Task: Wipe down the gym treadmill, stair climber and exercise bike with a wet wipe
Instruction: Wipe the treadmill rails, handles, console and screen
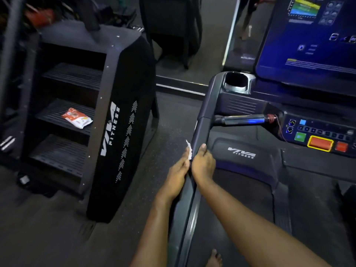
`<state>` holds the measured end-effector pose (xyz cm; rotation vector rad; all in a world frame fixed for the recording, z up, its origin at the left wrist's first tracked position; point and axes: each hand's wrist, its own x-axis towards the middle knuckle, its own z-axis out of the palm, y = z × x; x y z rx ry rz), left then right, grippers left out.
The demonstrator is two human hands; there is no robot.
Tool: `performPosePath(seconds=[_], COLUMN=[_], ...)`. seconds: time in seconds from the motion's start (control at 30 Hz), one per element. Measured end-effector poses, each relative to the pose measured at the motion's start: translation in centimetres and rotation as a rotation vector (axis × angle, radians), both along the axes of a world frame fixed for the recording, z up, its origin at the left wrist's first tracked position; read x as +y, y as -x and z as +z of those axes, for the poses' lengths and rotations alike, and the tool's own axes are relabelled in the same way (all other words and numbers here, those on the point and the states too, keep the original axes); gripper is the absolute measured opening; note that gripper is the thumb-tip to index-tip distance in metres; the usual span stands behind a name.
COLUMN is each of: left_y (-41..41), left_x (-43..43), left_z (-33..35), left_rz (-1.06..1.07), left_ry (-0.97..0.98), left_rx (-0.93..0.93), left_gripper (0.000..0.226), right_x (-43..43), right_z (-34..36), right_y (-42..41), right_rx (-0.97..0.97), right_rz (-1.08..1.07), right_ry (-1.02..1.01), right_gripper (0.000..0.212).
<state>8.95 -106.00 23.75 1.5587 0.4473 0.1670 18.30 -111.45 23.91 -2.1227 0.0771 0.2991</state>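
I stand on the treadmill (244, 153), whose left handrail (202, 124) runs up the middle of the view. My left hand (178, 175) presses a white wet wipe (189, 151) against the rail's outer side, fingers curled on it. From the inner side my right hand (203, 163) grips the same rail, thumb pointing up along it. To the left stands the black stair climber (115, 105). The exercise bike is out of view.
A red and white wipes packet (77, 118) lies on the stair climber's middle step. The treadmill's lit screen (312, 39), button console (319, 137) and cup holder (236, 82) are at the upper right. My bare foot (214, 259) is on the belt. A mirror lies ahead.
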Motion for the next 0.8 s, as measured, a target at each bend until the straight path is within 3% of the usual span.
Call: performPosePath(seconds=[0.17, 0.3, 0.43, 0.53, 0.8], left_y=[4.5, 6.6, 8.8, 11.4, 21.1], left_x=[-1.9, -2.7, -4.0, -4.8, -5.9], left_z=[0.1, 1.0, 2.0, 2.5, 2.0], left_rz=[0.042, 0.050, 0.050, 0.005, -0.077], left_ry=[-0.317, -0.414, -0.460, -0.536, -0.510], left_rx=[0.024, 0.058, 0.030, 0.001, -0.011], left_gripper=[0.049, 0.051, 0.048, 0.048, 0.076], right_x=[-1.6, -5.1, -9.3, -11.0, -12.3], right_z=[0.1, -0.4, -0.4, 0.4, 2.6], right_y=[-0.1, 0.3, 3.5, 7.8, 20.4], right_rx=[0.055, 0.108, -0.001, 0.021, 0.049], right_rz=[0.109, 0.230, 0.196, 0.172, 0.134], right_ry=[-0.058, -0.156, -0.143, -0.240, -0.274], right_gripper=[0.061, 0.043, 0.024, 0.014, 0.017])
